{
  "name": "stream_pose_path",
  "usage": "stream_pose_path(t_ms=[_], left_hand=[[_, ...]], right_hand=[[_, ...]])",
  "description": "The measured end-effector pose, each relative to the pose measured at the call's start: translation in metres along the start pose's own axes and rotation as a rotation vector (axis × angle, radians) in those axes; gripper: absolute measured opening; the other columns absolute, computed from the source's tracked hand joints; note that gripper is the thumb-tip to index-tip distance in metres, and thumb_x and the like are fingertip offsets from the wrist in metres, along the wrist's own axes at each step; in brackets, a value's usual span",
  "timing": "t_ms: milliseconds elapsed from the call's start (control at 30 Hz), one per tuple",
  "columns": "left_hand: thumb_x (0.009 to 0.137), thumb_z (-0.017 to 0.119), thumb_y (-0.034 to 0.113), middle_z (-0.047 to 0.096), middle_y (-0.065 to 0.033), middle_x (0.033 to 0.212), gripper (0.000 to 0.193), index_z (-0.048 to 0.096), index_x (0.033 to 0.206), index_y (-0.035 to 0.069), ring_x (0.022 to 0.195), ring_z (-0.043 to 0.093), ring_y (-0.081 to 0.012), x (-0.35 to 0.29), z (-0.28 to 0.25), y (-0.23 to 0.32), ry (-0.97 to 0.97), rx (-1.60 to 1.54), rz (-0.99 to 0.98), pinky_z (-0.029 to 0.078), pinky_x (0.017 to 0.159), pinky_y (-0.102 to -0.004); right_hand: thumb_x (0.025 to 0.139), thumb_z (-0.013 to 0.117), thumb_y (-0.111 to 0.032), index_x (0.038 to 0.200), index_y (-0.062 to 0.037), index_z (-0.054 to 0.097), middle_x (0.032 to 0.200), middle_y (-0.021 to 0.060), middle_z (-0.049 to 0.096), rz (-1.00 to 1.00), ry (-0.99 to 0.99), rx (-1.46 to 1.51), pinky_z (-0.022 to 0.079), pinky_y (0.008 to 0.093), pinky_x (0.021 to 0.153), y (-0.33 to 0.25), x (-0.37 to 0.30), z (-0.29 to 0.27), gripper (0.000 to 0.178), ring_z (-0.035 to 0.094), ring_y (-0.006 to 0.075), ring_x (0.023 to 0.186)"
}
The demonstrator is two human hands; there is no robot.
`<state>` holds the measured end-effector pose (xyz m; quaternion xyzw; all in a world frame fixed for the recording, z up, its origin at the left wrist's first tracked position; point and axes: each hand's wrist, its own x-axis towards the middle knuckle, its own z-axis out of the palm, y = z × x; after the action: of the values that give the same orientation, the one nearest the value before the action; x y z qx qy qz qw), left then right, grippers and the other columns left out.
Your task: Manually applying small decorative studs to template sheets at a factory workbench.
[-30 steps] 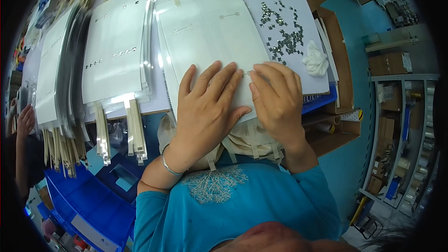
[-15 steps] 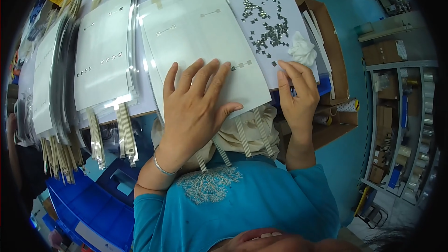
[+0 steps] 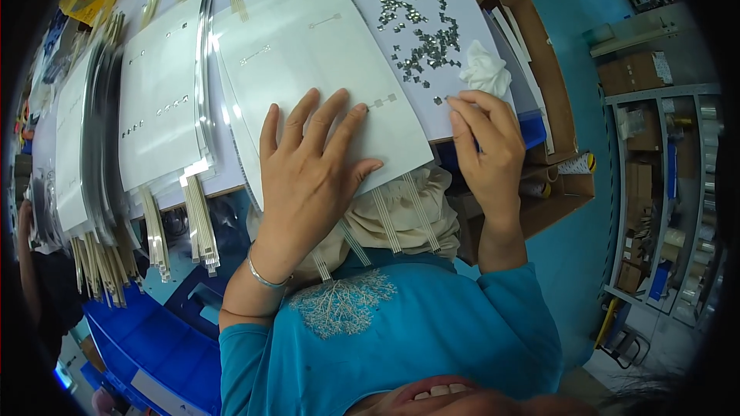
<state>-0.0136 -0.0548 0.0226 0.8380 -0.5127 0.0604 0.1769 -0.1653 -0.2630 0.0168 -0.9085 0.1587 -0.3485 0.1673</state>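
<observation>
My left hand [image 3: 308,154] lies flat with fingers spread on a large white sheet [image 3: 324,54], which has small printed silver traces and flat ribbon tails [image 3: 385,219] hanging from its near edge. The tip of its index finger rests beside one silver trace [image 3: 381,101]. Right of the sheet, my right hand [image 3: 489,142] has its thumb and forefinger curled in a pinch just above the table. Whatever they hold is too small to name. One small shiny metal piece [image 3: 438,100] lies beside those fingertips, and several more metal pieces [image 3: 435,46] are scattered farther back.
A crumpled white cloth [image 3: 486,69] sits beyond my right hand. Stacks of similar sheets [image 3: 162,92] with ribbon tails stand to the left. Cardboard boxes [image 3: 555,69] border the table on the right, and a blue bin [image 3: 158,339] is at lower left.
The whole view has shifted slightly, moving the table leftward in the picture. My left hand keeps its place on the sheet. My right fingertips have barely moved beside the lone metal piece.
</observation>
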Motion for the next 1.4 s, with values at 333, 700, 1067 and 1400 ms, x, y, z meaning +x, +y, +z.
stream_pose_path(t_ms=[333, 700, 1067, 1400], left_hand=[[0.091, 0.082, 0.049, 0.062, -0.0025, 0.153, 0.069, 0.065, 0.152, 0.021, 0.148, 0.053, -0.0320, 0.001, 0.000, -0.001, 0.010, -0.011, -0.019, 0.032, 0.129, -0.0572], [0.090, 0.083, 0.048, 0.064, -0.0032, 0.152, 0.071, 0.063, 0.149, 0.016, 0.146, 0.055, -0.0318, 0.003, -0.001, 0.001, 0.041, -0.068, -0.022, 0.031, 0.129, -0.0578], [0.091, 0.081, 0.049, 0.065, -0.0031, 0.151, 0.069, 0.064, 0.149, 0.017, 0.145, 0.056, -0.0314, 0.002, -0.001, 0.000, 0.052, -0.061, -0.012, 0.032, 0.129, -0.0574], [0.093, 0.077, 0.053, 0.065, -0.0041, 0.144, 0.065, 0.066, 0.152, 0.029, 0.140, 0.057, -0.0314, 0.007, -0.001, 0.012, 0.039, 0.104, -0.001, 0.033, 0.127, -0.0570]], right_hand=[[0.096, 0.078, -0.001, 0.112, -0.0004, 0.082, 0.115, 0.0107, 0.075, -0.038, -0.023, -0.008, 0.056, 0.0365, 0.078, -0.008, 0.007, 0.003, 0.017, 0.067, 0.0254, 0.093], [0.092, 0.079, 0.002, 0.110, 0.0020, 0.080, 0.115, 0.0127, 0.075, -0.178, -0.088, -0.002, 0.057, 0.0378, 0.079, -0.039, 0.019, 0.038, 0.018, 0.068, 0.0285, 0.096], [0.098, 0.077, -0.002, 0.113, -0.0007, 0.081, 0.115, 0.0111, 0.075, 0.058, 0.088, 0.085, 0.058, 0.0402, 0.087, -0.025, 0.008, 0.018, 0.016, 0.072, 0.0280, 0.101], [0.097, 0.078, -0.003, 0.118, -0.0005, 0.081, 0.115, 0.0111, 0.076, 0.007, -0.002, -0.056, 0.057, 0.0377, 0.085, -0.007, -0.002, 0.008, 0.021, 0.071, 0.0274, 0.101]])
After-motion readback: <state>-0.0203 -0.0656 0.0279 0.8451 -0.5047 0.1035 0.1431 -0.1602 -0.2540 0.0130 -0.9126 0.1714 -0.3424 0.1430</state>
